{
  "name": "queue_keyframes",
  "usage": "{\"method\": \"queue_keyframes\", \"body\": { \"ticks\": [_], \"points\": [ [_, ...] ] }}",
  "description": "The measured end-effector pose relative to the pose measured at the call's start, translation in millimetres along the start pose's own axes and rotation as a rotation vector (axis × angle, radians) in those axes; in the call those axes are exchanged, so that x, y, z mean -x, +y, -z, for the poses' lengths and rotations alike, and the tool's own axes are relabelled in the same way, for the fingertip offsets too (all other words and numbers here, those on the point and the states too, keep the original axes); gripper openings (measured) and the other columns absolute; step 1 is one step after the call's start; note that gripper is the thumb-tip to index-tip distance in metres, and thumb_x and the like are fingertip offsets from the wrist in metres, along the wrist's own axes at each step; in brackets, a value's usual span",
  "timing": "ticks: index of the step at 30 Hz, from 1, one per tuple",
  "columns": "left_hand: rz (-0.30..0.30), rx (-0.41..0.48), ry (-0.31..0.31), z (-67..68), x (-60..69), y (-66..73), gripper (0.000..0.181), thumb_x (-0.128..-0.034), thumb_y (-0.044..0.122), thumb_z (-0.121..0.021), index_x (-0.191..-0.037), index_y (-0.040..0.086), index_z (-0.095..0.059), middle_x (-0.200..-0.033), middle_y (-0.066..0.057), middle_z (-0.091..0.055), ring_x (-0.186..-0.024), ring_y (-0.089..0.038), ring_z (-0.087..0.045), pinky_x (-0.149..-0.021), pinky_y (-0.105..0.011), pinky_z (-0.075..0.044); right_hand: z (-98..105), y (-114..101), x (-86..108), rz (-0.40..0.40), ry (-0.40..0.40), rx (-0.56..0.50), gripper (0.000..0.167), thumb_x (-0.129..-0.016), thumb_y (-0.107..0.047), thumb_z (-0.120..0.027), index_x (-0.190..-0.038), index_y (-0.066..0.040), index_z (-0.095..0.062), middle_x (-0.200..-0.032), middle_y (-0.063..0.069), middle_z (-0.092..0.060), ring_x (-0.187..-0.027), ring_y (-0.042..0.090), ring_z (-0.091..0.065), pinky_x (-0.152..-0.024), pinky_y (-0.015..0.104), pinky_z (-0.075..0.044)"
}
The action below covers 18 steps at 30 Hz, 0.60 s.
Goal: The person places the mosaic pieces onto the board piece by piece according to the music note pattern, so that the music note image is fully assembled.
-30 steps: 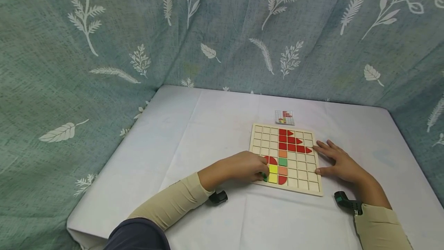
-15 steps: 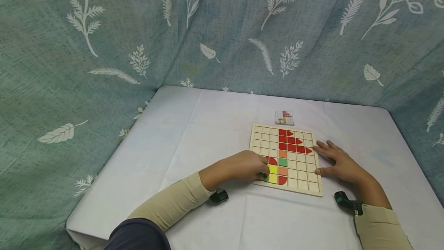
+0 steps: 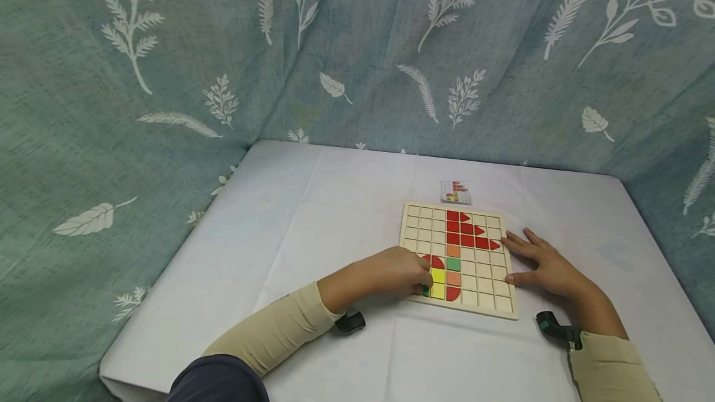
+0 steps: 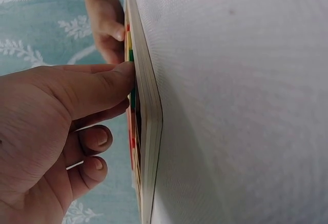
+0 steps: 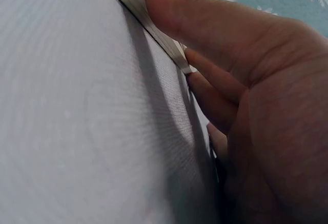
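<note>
A wooden grid board [image 3: 487, 284] lies on the white cloth, with red, orange, green and yellow flat pieces in its cells. Over its lower left corner, my left hand [image 3: 393, 272] pinches a green piece [image 3: 426, 291] between thumb and fingers, and covers some cells there. The left wrist view shows green [image 4: 133, 98] just under the thumb, at the board's edge; the piece's full outline is hidden. My right hand [image 3: 544, 265] touches the board's right edge with thumb and fingertips, its fingers spread. Beside the left hand's fingers sit yellow squares [image 3: 438, 283] and rounded red pieces [image 3: 437, 262].
A small card [image 3: 455, 192] with a coloured grid pattern lies just behind the board. Black wrist devices [image 3: 350, 322] sit under both forearms. A leaf-patterned curtain [image 3: 346, 48] borders the table at the back and sides.
The head view has tilted slightly, so the scene sits a little lower and further left. Both hands stay where they were on the board.
</note>
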<state>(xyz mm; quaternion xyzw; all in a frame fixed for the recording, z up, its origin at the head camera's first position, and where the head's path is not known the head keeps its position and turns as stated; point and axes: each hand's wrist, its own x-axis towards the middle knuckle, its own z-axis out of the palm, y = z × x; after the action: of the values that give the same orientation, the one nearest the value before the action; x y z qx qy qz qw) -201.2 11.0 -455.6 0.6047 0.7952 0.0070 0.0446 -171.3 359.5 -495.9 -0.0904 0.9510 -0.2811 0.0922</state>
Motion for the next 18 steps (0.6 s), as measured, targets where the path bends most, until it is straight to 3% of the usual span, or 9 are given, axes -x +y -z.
{"method": "queue_keyframes", "body": {
  "ticks": [14, 18],
  "points": [
    [0.0, 0.013, 0.002, -4.3, 3.1, 1.1, 0.011, -0.0845, 0.019, -0.077, -0.094, 0.025, -0.076, -0.083, 0.017, -0.063, -0.071, 0.001, -0.054, -0.066, -0.015, -0.043, -7.1, 1.2, -2.6, -0.002, -0.006, -0.015, 0.095, -0.075, -0.054, -0.076, -0.151, -0.013, -0.036, -0.158, 0.012, -0.021, -0.143, 0.046, 0.002, -0.099, 0.075, -0.004],
    [-0.032, -0.015, 0.016, -7.4, 4.7, 2.2, 0.008, -0.0866, 0.019, -0.074, -0.091, 0.026, -0.075, -0.079, 0.016, -0.061, -0.067, 0.0, -0.051, -0.062, -0.016, -0.042, -10.1, 0.9, 0.8, -0.018, -0.008, -0.004, 0.095, -0.074, -0.054, -0.076, -0.15, -0.012, -0.037, -0.158, 0.013, -0.022, -0.143, 0.047, 0.001, -0.099, 0.075, -0.006]
  ]
}}
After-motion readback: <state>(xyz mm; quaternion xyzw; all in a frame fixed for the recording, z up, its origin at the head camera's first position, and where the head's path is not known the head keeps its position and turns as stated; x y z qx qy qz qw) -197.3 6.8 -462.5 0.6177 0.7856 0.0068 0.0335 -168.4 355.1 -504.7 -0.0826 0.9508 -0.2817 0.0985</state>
